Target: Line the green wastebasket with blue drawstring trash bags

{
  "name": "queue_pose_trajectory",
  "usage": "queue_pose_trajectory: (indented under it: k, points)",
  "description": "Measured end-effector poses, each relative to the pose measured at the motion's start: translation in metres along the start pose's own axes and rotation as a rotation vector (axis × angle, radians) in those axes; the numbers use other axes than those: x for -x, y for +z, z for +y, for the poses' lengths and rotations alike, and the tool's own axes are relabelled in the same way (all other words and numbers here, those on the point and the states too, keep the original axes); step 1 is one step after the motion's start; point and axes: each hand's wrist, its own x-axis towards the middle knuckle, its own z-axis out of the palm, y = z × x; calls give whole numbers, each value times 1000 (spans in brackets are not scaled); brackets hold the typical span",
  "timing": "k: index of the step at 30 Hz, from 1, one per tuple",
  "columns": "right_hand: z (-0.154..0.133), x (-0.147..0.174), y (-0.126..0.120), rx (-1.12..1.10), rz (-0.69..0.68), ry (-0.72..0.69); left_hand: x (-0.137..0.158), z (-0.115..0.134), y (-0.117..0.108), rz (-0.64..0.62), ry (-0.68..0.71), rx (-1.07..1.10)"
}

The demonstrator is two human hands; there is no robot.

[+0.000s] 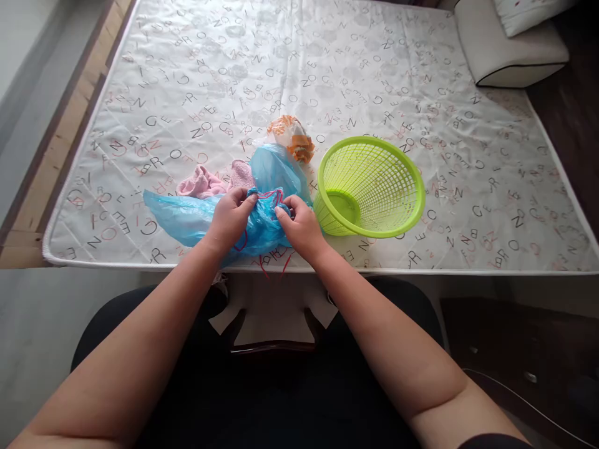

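A big white mat with letters on it covers the table. A green basket lies tipped on its side, just right of the hands. A thin blue bag lies crumpled near the mat's front edge, see-through and shiny, with a red string at its mouth. The left hand and the right hand both pinch the bag's bunched edge tight. A pink cloth sits just behind it.
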Motion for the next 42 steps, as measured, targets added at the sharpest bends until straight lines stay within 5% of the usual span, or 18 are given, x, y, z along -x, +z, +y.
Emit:
queue_pose_trajectory:
  k: [27, 36, 42]
  points:
    - [1, 0, 1, 8, -4, 6, 1, 0, 1, -10, 9, -19]
    - [-2, -1, -4, 27, 130, 35, -25, -10, -37, 399, -83, 417]
    - [9, -7, -7, 10, 145, 63, -25, -12, -39, 388, -66, 291]
